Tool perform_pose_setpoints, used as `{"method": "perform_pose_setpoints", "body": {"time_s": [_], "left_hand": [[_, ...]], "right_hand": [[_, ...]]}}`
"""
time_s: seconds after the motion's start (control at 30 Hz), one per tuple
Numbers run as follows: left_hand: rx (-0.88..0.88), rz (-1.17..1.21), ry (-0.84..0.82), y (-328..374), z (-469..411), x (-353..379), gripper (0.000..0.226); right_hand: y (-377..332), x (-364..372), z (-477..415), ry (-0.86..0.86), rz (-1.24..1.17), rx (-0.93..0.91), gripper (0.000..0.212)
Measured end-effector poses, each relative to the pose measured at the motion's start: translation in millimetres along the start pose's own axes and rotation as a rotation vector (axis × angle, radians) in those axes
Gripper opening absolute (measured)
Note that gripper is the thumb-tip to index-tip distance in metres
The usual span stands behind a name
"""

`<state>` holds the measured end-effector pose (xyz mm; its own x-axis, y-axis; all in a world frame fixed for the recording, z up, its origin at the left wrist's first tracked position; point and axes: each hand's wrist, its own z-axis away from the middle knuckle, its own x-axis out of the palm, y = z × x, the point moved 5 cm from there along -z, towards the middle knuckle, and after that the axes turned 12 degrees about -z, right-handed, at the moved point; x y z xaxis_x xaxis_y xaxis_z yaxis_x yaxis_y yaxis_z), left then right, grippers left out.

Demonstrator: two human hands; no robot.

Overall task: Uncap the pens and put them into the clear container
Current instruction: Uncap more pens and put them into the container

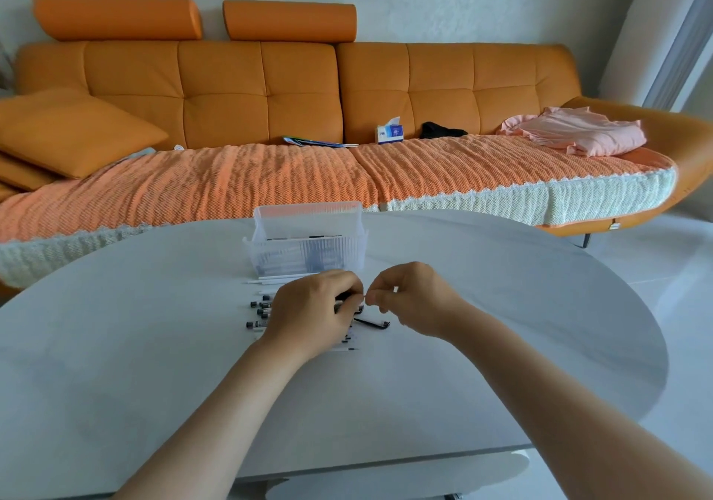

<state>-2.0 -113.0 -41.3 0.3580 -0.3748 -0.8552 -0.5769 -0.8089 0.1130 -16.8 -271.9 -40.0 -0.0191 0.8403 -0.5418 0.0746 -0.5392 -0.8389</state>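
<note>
A clear ribbed plastic container (306, 247) stands on the white table (154, 345), with several pens lying inside it. In front of it lies a row of white pens with black ends (259, 312), partly hidden under my left hand (314, 312). My left hand grips a pen just above the pile, fingers curled round it. My right hand (409, 297) pinches the pen's end at the point where both hands meet. A black cap (372, 323) lies on the table between my hands. Two thin white pens (270, 278) lie right at the container's front.
An orange sofa (293, 87) with a woven cover stands behind the table. On it are a tissue box (389, 133), a magazine, a black item and pink clothing (578, 131). The table's curved edge runs along the right, with white floor beyond.
</note>
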Motion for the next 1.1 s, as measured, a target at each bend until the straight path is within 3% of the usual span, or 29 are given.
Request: {"method": "perform_pose_setpoints", "body": {"time_s": [0.13, 0.33, 0.7, 0.83, 1.1], "left_hand": [[0.068, -0.087, 0.068, -4, 0, -3, 0.007], [0.012, -0.048, -0.015, -18, 2, 5, 0.007], [-0.013, 0.024, -0.117, -23, 4, 10, 0.014], [-0.048, 0.070, -0.119, -26, 4, 10, 0.012], [-0.046, 0.145, -0.161, -30, 5, 9, 0.014]], "right_hand": [[10, -3, -3, -0.022, -0.097, 0.137, 0.026], [22, -8, -4, 0.015, 0.353, 0.076, 0.006], [29, -14, -14, 0.018, 0.236, 0.101, 0.011], [31, -18, -22, 0.126, 0.297, 0.123, 0.016], [25, 0, -30, 0.078, 0.414, 0.108, 0.010]]}}
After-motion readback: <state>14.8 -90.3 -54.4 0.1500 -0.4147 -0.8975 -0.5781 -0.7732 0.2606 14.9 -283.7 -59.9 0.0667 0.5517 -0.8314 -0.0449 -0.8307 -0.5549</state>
